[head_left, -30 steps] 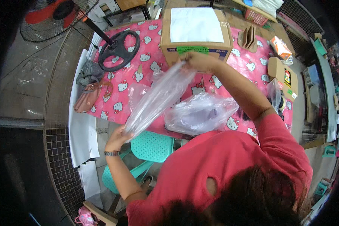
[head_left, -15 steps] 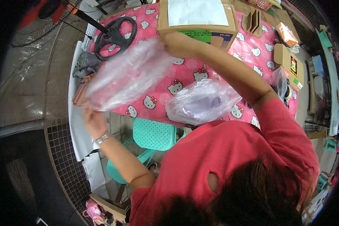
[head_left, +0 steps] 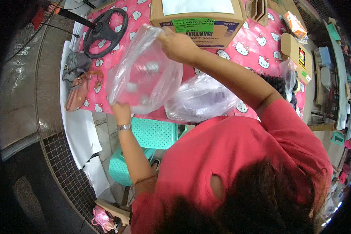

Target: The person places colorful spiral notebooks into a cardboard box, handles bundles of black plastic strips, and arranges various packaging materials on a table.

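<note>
A clear plastic bag (head_left: pixel 144 74) is stretched between my two hands above the near left of the table. My left hand (head_left: pixel 122 112) pinches its lower left edge, a metal-banded watch on the wrist. Up at the bag's top right, my right hand (head_left: pixel 176 45) is closed on the rim. The pink table cover shows through the plastic. Just right of it, close to my body, lies another clear plastic bag (head_left: pixel 202 97) with pale lilac contents, whose kind I cannot make out; my right forearm passes over its far side.
A cardboard box (head_left: pixel 197 23) stands at the back of the patterned pink table. Far left are a black steering wheel (head_left: pixel 106 33) and a brown pouch (head_left: pixel 78 91). An opened carton (head_left: pixel 296 56) lies at right. A turquoise plastic chair (head_left: pixel 152 133) is below the near edge.
My left hand has moved right and slightly up, nearer my right hand. The bag, earlier pulled out long and slanted, now hangs wider and more upright.
</note>
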`<state>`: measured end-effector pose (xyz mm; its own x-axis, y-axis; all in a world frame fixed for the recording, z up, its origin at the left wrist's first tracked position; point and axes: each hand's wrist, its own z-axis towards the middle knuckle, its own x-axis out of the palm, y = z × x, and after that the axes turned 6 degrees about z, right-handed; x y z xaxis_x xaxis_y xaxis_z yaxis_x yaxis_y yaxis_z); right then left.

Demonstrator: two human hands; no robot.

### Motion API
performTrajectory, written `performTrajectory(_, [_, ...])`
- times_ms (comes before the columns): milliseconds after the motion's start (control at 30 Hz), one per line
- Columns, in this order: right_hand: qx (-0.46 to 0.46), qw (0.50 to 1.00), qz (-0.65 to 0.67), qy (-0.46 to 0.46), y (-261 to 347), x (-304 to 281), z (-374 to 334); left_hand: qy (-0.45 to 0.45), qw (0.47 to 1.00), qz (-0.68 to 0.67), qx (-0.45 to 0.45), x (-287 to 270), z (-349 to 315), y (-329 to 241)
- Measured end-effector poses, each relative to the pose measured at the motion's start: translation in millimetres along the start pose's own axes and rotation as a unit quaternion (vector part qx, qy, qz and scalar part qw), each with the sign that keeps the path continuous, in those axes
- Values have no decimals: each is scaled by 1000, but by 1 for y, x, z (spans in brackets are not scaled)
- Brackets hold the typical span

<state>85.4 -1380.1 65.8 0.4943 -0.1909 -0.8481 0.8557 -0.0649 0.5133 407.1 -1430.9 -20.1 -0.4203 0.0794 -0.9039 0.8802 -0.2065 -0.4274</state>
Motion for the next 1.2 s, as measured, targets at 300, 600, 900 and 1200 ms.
performTrajectory(300, [7, 948, -67, 310, -117, 81, -24, 155, 977, -39, 144, 98, -11, 58])
performTrajectory(600, [-3, 965, -188, 185, -132, 59, -27, 152, 900, 339, 227, 47, 19, -106])
performTrajectory(900, [-155, 966, -204, 20, -138, 88, -54, 220, 963, 148, 45, 113, 78, -3])
performTrajectory(1200, [30, 961, 72, 264, -93, 125, -22, 319, 865, 230, 311, 144, 41, -44])
